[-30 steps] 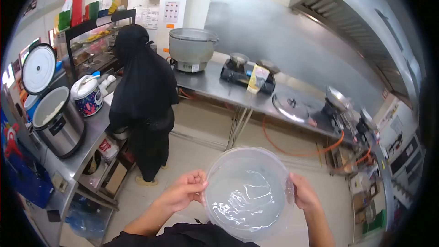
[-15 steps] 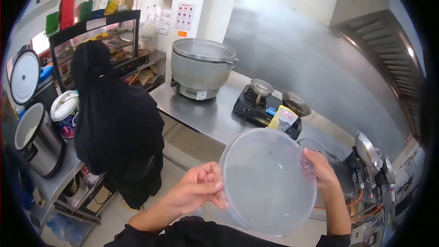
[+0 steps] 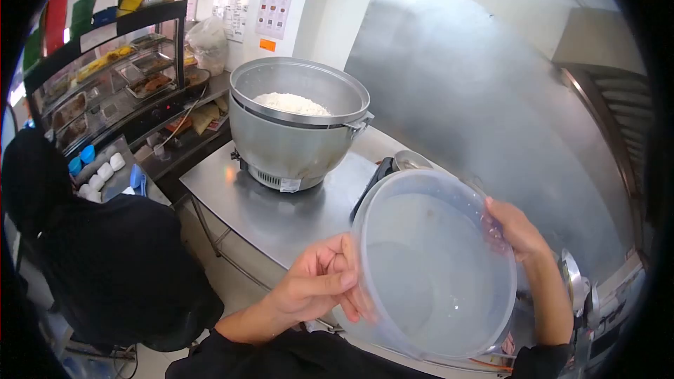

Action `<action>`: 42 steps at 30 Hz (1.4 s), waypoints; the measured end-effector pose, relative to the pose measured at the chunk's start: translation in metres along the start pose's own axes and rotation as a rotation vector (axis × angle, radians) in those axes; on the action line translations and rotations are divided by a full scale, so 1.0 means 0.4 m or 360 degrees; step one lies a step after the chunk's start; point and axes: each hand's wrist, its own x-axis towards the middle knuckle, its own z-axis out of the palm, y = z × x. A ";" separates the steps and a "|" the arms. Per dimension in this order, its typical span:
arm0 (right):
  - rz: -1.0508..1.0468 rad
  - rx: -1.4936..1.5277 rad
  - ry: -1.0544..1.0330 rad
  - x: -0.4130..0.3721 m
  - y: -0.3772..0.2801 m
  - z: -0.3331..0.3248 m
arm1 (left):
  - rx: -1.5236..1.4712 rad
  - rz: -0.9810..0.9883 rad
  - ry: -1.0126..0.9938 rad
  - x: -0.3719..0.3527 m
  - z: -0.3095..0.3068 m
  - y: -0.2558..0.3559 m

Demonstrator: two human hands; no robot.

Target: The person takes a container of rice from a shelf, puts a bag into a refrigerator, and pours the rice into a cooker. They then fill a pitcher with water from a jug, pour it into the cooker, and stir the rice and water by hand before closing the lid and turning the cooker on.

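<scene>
A round translucent plastic tub [image 3: 435, 267] is held tilted between my two hands, its open side facing me. My left hand [image 3: 323, 281] grips the tub's left rim, fingers curled against the wall. On the upper right of the rim is my right hand [image 3: 518, 231], its fingers behind the clear wall. A few droplets or bits show on the tub's inside. Beyond it, a large metal rice cooker [image 3: 288, 140] without a lid holds white rice [image 3: 291, 104]. It stands on a steel table [image 3: 260, 217].
A person in black [image 3: 119, 260] stands close on the left. Behind them is a glass food display case [image 3: 112, 70]. A stove with a small pan [image 3: 411, 161] sits behind the tub. Metal pans [image 3: 572, 274] stand at the far right.
The view has shifted left and closer to the cooker, so the rice inside now shows. Both hands still hold the tub, which now covers most of the stove.
</scene>
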 end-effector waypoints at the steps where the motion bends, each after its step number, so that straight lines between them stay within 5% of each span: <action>1: -0.0022 -0.0098 0.0026 0.051 -0.030 -0.004 | 0.0005 0.0020 0.0009 0.033 -0.026 0.012; 18: 0.0113 -0.0727 0.0147 0.659 -0.396 0.019 | -0.0199 0.0089 -0.0124 0.421 -0.333 0.317; 24: 0.0094 -0.1090 -0.0181 0.830 -0.493 0.042 | -0.0480 0.0279 -0.0244 0.495 -0.413 0.376; 34: 0.0476 -0.1206 -0.0265 0.997 -0.610 0.105 | -0.0609 0.0190 -0.0237 0.560 -0.546 0.456; 42: 0.0694 -0.1347 -0.0166 1.103 -0.635 0.137 | -0.0862 0.0585 -0.0303 0.575 -0.584 0.424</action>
